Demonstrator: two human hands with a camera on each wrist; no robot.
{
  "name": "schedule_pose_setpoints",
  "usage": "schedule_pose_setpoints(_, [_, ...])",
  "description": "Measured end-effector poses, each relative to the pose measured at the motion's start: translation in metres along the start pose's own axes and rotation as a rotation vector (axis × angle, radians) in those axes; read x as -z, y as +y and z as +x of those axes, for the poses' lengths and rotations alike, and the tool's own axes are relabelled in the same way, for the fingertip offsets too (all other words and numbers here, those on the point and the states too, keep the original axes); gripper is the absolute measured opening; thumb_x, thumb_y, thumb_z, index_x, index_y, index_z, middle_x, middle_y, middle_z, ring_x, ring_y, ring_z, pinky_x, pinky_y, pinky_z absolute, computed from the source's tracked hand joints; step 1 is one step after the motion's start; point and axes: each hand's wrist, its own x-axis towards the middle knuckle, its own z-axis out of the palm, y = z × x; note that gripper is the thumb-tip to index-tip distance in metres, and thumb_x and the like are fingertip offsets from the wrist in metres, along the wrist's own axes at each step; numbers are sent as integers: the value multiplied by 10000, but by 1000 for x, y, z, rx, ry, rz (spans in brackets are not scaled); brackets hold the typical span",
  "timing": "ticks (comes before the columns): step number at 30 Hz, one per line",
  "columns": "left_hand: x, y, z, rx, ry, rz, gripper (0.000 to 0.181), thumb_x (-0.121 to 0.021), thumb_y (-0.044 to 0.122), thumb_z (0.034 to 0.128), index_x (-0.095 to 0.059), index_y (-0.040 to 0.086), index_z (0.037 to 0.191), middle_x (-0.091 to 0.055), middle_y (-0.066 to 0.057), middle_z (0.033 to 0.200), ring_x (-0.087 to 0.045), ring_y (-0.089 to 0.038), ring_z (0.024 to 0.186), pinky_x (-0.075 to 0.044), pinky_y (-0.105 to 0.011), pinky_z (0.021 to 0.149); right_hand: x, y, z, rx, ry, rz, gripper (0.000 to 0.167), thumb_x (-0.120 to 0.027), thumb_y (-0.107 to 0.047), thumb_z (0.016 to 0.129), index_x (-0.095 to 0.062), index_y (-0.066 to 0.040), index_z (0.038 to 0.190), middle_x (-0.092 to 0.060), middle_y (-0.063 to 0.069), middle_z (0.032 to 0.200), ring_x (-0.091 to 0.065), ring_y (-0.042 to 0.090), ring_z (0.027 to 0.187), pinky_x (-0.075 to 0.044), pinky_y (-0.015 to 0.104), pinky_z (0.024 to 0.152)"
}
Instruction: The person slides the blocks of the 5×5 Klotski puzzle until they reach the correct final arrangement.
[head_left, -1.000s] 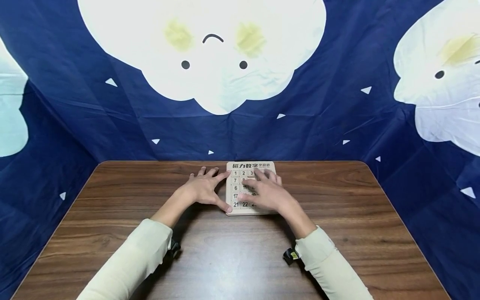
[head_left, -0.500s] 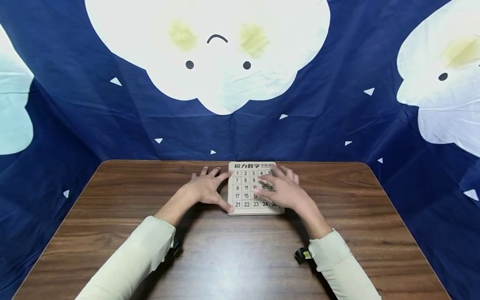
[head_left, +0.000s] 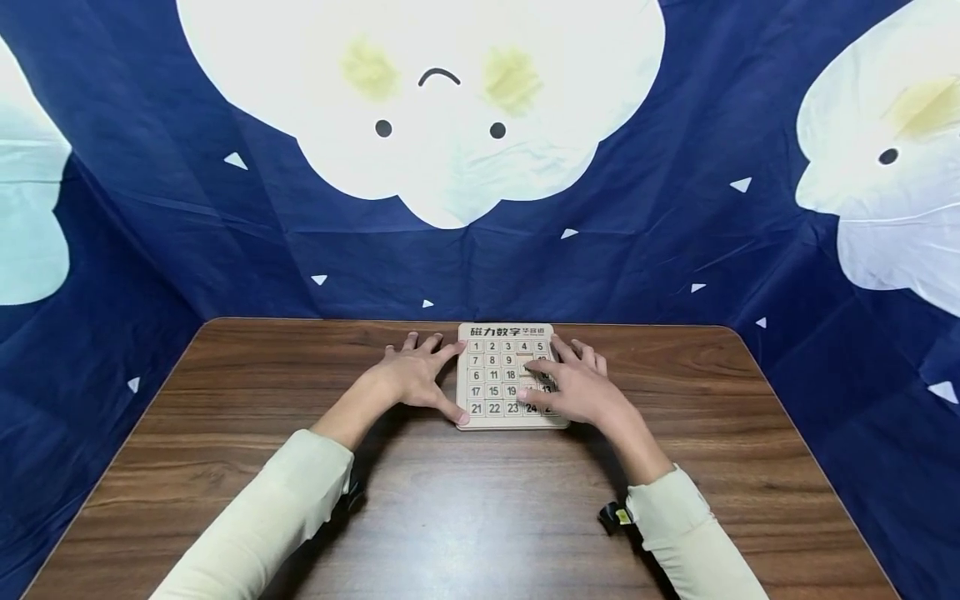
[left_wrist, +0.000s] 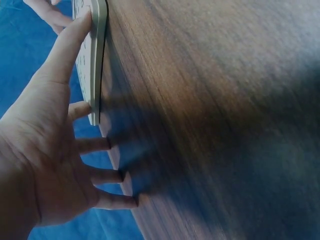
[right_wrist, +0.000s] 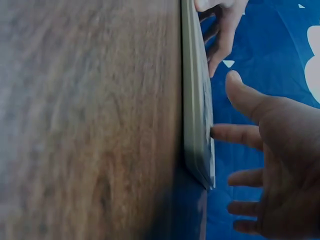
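Observation:
A pale wooden number slide puzzle (head_left: 504, 423) lies at the table's back edge, its tiles printed with black numbers. My left hand (head_left: 411, 377) spreads its fingers, with thumb and index finger resting on the puzzle's left border; in the left wrist view the thumb (left_wrist: 75, 42) lies on the frame. Over the right part of the board is my right hand (head_left: 585, 389). Its index fingertip touches a tile in the fourth column, and a brownish gap shows just above that tile. In the right wrist view the right thumb (right_wrist: 242, 92) stands off the board. Some right-hand tiles are hidden.
The brown wood-grain table (head_left: 450, 517) reaches toward me. A dark blue cloth (head_left: 375, 258) with white clouds hangs right behind its back edge and along both sides. A small black device (head_left: 611, 517) sits at the right wrist.
My right hand has moved right across the board, and its index finger has come down on a fourth-column tile, which appears slightly higher. The left hand keeps its place on the border.

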Motion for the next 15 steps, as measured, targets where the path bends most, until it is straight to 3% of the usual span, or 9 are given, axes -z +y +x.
schedule_pose_setpoints(4, [0, 0, 1, 0, -2, 2, 1426, -886, 880, 701, -182, 358, 1826, -141, -203, 1903, -77, -625, 1725, -174, -882, 1311, -2, -1, 5, -22, 19, -29, 759, -695, -671, 1044, -570, -273, 1678, -207, 262, 1873, -217, 597, 1685, -232, 805, 1287])
schedule_pose_setpoints(8, [0, 1, 1, -2, -4, 4, 1422, -885, 881, 703, -185, 356, 1825, -148, -206, 1901, -81, -626, 1724, -183, -887, 1305, -1, -3, 3, -6, 23, -19, 747, -713, -668, 1034, -599, -269, 1654, -191, 257, 1878, -232, 602, 1675, -229, 821, 1290])
schedule_pose_setpoints(12, [1, 2, 0, -4, -9, 6, 1418, -885, 880, 706, -187, 356, 1824, -151, -209, 1899, -80, -625, 1724, -184, -886, 1305, 3, -8, -1, 12, 59, -6, 668, -738, -663, 1019, -722, -222, 1520, -230, 263, 1867, -258, 609, 1661, -237, 817, 1287])
schedule_pose_setpoints(15, [1, 3, 0, -5, -14, 6, 1419, -883, 880, 708, -181, 355, 1825, -141, -210, 1901, -74, -625, 1725, -177, -887, 1306, 7, -8, -8, -20, 95, -30, 585, -756, -649, 1011, -813, -181, 1356, -292, 289, 1838, -263, 615, 1661, -230, 803, 1295])
